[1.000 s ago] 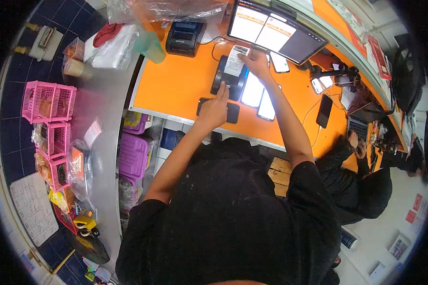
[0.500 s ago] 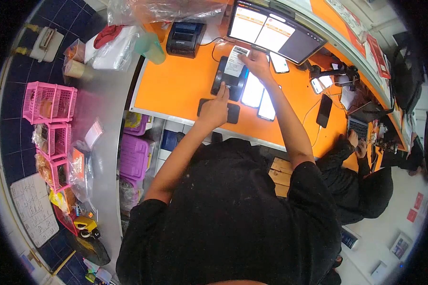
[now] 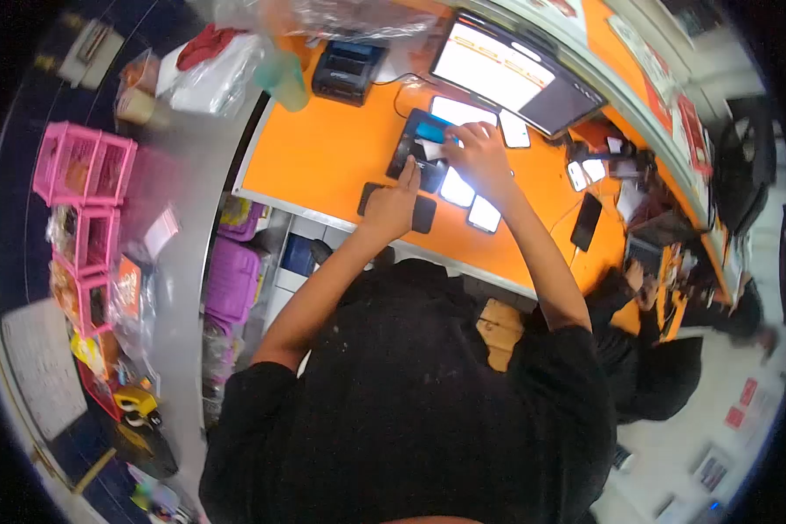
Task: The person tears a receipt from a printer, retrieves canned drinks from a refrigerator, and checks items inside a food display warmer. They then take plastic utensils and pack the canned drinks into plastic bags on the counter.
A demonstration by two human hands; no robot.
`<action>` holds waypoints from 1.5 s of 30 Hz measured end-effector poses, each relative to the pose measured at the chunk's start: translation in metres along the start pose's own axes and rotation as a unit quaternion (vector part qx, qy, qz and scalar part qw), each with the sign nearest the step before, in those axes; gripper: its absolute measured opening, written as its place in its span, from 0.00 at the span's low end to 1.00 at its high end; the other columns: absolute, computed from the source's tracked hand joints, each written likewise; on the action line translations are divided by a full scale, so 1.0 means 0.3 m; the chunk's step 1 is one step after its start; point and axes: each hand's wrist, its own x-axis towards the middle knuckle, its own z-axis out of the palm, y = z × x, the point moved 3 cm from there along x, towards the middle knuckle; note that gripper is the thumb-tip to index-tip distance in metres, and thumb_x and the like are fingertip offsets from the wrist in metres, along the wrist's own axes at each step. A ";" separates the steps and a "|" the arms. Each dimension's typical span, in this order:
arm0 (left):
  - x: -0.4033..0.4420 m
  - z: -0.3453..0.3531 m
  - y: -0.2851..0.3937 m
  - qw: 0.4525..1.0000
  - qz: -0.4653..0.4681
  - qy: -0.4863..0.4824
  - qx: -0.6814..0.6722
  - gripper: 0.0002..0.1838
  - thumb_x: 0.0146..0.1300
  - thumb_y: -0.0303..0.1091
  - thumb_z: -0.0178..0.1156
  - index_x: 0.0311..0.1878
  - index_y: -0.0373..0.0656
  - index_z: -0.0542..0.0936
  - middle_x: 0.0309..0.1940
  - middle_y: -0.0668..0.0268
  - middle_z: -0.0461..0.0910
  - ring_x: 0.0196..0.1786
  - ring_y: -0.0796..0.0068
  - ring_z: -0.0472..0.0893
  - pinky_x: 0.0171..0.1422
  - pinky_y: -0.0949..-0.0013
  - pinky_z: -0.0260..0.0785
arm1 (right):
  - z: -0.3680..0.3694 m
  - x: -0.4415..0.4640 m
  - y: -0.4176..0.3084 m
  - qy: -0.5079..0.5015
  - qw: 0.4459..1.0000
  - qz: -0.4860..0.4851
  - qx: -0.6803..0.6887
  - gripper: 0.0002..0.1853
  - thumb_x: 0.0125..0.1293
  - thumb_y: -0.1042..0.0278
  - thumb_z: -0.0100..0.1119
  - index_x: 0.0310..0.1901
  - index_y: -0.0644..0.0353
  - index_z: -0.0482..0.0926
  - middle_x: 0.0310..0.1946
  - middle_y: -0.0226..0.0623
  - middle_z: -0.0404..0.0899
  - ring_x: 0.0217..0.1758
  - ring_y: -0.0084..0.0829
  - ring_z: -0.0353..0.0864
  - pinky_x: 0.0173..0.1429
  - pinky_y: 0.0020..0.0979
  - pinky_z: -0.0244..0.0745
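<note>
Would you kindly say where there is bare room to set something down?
The orange counter is bare between the green cup and the left hand, with a smaller patch between the right forearm and the rightmost dark phone. Lit phones crowd the right hand.

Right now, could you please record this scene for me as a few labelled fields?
Left hand: extended fingers on the black printer
Right hand: at the white slip, above the printer; exact grip blurred
Under left hand: dark phone
Surface: orange desk
Farther back: lit monitor, second printer, green cup
Person nearby: at a laptop
</note>
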 end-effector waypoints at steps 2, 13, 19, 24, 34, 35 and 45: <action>-0.011 0.004 -0.009 1.000 -0.002 0.029 0.004 0.44 0.54 0.30 0.65 0.74 0.31 0.58 0.78 0.46 0.52 0.37 0.48 0.87 0.38 0.51 0.80 | -0.008 -0.054 -0.003 0.007 0.997 -0.076 -0.018 0.10 0.53 0.69 0.62 0.38 0.55 0.84 0.53 0.31 0.81 0.58 0.36 0.77 0.66 0.44 0.69; -0.124 -0.005 -0.129 0.974 0.030 0.171 -0.142 0.40 0.57 0.35 0.62 0.73 0.34 0.62 0.66 0.43 0.71 0.52 0.46 0.83 0.56 0.48 0.76 | -0.033 -0.118 -0.234 -0.188 0.972 0.009 0.141 0.06 0.57 0.74 0.66 0.37 0.58 0.85 0.42 0.42 0.85 0.46 0.44 0.83 0.53 0.46 0.74; -0.698 -0.196 -0.376 0.905 -0.079 0.196 -0.368 0.32 0.53 0.33 0.64 0.65 0.41 0.75 0.64 0.51 0.75 0.66 0.52 0.74 0.71 0.54 0.66 | 0.147 0.164 -0.769 -0.299 0.879 -0.068 0.365 0.05 0.60 0.77 0.65 0.38 0.64 0.82 0.35 0.49 0.85 0.41 0.49 0.86 0.45 0.40 0.78; -1.241 -0.207 -0.557 0.804 -0.262 0.321 -0.426 0.18 0.62 0.39 0.67 0.53 0.41 0.83 0.45 0.55 0.84 0.51 0.60 0.83 0.56 0.60 0.73 | 0.251 0.442 -1.309 -0.398 0.796 -0.140 0.434 0.07 0.66 0.72 0.65 0.41 0.66 0.81 0.28 0.41 0.83 0.31 0.25 0.83 0.38 0.30 0.75; -2.076 -0.064 -0.692 0.433 -0.435 0.652 -0.446 0.11 0.73 0.36 0.60 0.41 0.37 0.83 0.23 0.76 0.76 0.29 0.89 0.70 0.35 0.76 0.66 | 0.419 0.652 -2.391 -0.367 0.691 -0.396 0.480 0.09 0.64 0.68 0.65 0.41 0.65 0.82 0.31 0.41 0.85 0.31 0.36 0.84 0.38 0.35 0.76; -2.145 -0.026 -0.718 0.408 -0.464 0.685 -0.388 0.11 0.73 0.36 0.60 0.39 0.38 0.83 0.20 0.80 0.73 0.26 0.91 0.68 0.32 0.79 0.63 | 0.437 0.651 -2.499 -0.349 0.679 -0.442 0.472 0.10 0.64 0.67 0.65 0.41 0.65 0.82 0.32 0.42 0.85 0.33 0.39 0.84 0.39 0.36 0.76; -2.913 0.148 -0.886 0.159 -0.557 0.759 -0.295 0.15 0.70 0.39 0.61 0.34 0.36 0.83 0.20 0.70 0.79 0.19 0.82 0.74 0.23 0.72 0.70 | 0.418 0.498 -3.565 -0.132 0.520 -0.760 0.368 0.11 0.58 0.67 0.67 0.41 0.61 0.83 0.41 0.43 0.82 0.48 0.46 0.80 0.53 0.43 0.74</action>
